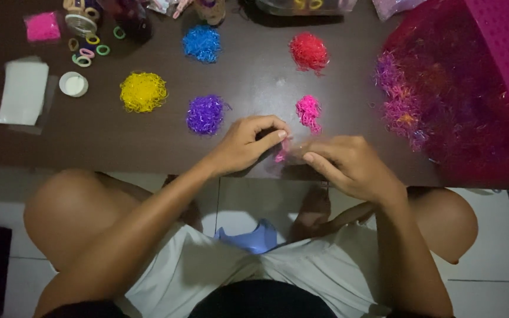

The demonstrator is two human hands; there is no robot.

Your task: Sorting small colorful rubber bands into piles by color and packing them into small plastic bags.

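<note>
Worktop [148, 141] of dark wood carries everything we see. Right of our hands sits a big pink basket [502, 65] of mixed bands. Beyond our hands lie yellow [142, 92], purple [205, 114], blue [202, 43], red [308, 51] and pink [308, 111] band piles. Our left hand [248, 144] and right hand [343, 165] meet, each grip pinched shut on pink bands [281, 154] between them.

Five sorted piles of tiny elastic bands lie on the table: blue pile [202, 43], red pile [309, 52], yellow pile [142, 92], purple pile [205, 114], pink pile [308, 111]. One white lid [73, 84].
</note>
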